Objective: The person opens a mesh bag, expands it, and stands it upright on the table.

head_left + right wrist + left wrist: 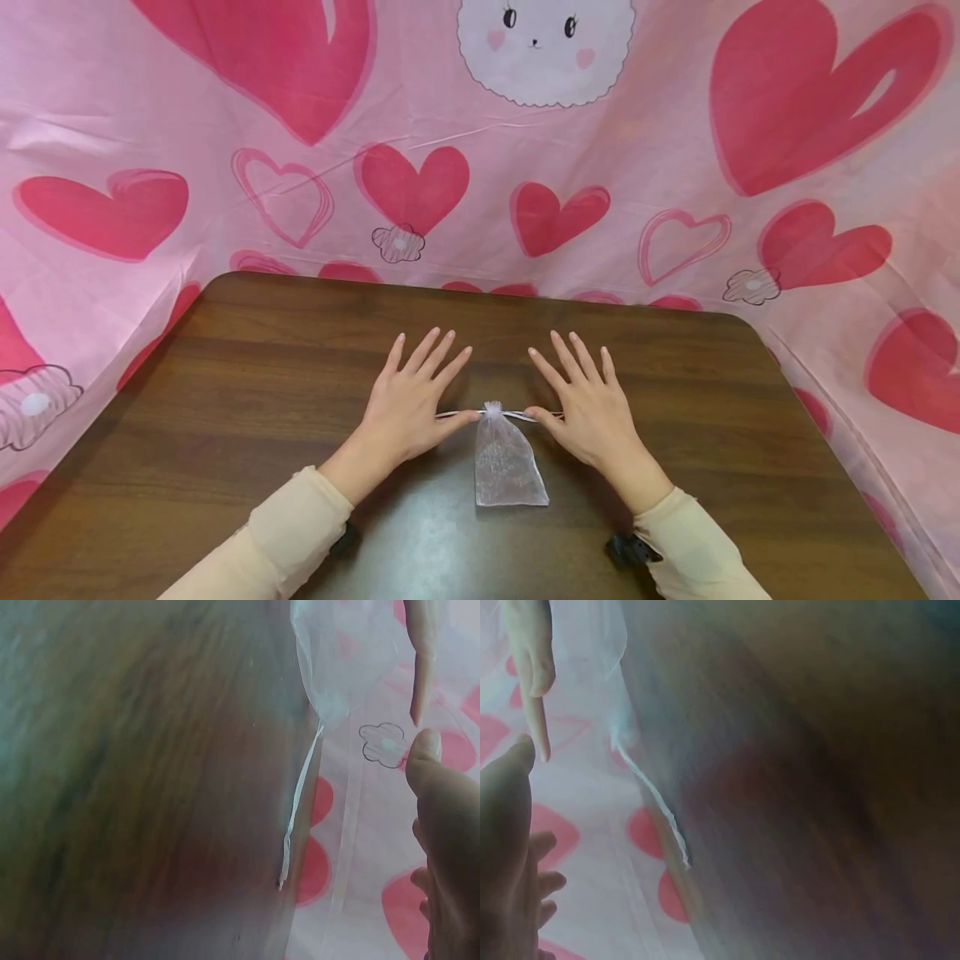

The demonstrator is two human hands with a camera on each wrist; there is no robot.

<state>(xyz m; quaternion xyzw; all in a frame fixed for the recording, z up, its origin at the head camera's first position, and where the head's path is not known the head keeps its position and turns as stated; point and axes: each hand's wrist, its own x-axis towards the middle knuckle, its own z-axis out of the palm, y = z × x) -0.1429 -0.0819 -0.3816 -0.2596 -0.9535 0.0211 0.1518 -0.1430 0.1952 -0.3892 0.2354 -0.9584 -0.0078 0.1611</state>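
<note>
Running down-frame at lower centre, the sheer drawstring pouch [510, 471] lies between the left hand [411, 408] and right hand [597, 412], left thumb [457, 422] nearer its neck [492, 411], fingers [567, 357] spread wide.

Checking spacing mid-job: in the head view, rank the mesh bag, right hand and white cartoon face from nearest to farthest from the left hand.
1. Mesh bag: on the table, just right of the left hand.
2. Right hand: on the bag's other side.
3. White cartoon face: on the pink cloth behind the table.
</note>
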